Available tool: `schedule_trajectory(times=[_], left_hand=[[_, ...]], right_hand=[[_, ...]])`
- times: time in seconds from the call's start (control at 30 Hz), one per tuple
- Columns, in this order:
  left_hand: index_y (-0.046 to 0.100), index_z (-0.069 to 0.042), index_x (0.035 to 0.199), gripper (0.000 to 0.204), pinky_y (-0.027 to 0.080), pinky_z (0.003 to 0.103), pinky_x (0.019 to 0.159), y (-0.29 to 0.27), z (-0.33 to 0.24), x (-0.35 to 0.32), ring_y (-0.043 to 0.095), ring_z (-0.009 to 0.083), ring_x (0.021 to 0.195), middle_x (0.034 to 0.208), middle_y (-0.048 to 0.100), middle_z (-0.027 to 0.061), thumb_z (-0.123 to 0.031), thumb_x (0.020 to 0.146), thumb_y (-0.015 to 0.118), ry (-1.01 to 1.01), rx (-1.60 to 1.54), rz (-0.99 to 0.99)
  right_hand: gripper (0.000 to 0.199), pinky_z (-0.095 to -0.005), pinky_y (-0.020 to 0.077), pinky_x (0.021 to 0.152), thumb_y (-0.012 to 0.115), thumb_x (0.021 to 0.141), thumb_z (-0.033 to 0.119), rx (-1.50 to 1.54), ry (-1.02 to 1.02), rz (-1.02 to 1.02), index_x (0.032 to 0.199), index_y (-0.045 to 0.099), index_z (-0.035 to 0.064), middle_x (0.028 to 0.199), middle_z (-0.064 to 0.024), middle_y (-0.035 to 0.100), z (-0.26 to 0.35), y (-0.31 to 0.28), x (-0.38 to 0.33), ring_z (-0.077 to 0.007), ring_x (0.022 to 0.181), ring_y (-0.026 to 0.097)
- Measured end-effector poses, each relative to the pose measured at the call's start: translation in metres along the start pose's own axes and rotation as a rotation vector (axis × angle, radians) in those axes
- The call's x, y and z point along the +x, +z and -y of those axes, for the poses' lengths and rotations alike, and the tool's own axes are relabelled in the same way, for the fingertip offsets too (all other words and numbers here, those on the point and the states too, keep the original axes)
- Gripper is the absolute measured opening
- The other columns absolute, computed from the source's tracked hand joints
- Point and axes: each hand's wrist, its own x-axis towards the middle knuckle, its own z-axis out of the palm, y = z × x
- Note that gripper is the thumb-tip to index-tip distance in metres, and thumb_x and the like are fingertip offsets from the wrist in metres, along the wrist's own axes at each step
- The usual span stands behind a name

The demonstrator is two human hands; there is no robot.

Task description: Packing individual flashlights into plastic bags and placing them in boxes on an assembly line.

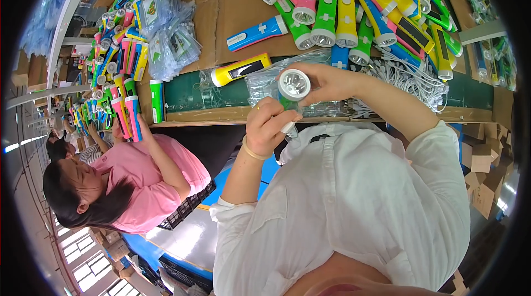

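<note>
A green flashlight with a round white head is in my right hand, lens tilted up toward me. My right fingers wrap around the side of its head. Just below and to the left, my left hand is closed, its fingertips by the flashlight's lower end. A small white piece and some clear plastic show at those fingers; what exactly they grip is hidden. Beyond my hands lie flat clear plastic bags and a yellow flashlight with a dark solar panel. A blue and pink flashlight rests farther back.
Many colourful flashlights are heaped at the far right, beside a tangle of white cables. Packed clear bags lie on the cardboard at far left. A co-worker in pink sits at my left, holding flashlights. Cardboard boxes stand at right.
</note>
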Motion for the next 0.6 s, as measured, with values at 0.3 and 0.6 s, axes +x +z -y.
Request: schedule_trajectory(times=[0.3, 0.6], left_hand=[[0.071, -0.006, 0.089, 0.028, 0.044, 0.034, 0.057, -0.015, 0.017, -0.001, 0.055, 0.0233, 0.066, 0.078, 0.052, 0.0054, -0.007, 0.065, 0.084, -0.024, 0.002, -0.004], [0.069, -0.003, 0.088, 0.025, 0.046, 0.034, 0.062, -0.013, 0.032, -0.017, 0.056, 0.0246, 0.072, 0.084, 0.055, 0.0078, -0.002, 0.069, 0.085, -0.112, -0.161, -0.11]], right_hand=[[0.059, -0.0372, 0.0507, 0.091, 0.077, 0.087, 0.021, -0.697, 0.038, -0.081, 0.136, 0.053, 0.0017, 0.119, -0.0128, 0.064, 0.077, 0.001, -0.001, -0.0241, 0.108, 0.064], [0.059, -0.0328, 0.0508, 0.08, 0.075, 0.089, 0.028, -0.738, 0.0, -0.372, 0.135, 0.049, 0.0015, 0.105, -0.0134, 0.066, 0.069, -0.004, -0.004, -0.02, 0.092, 0.063]])
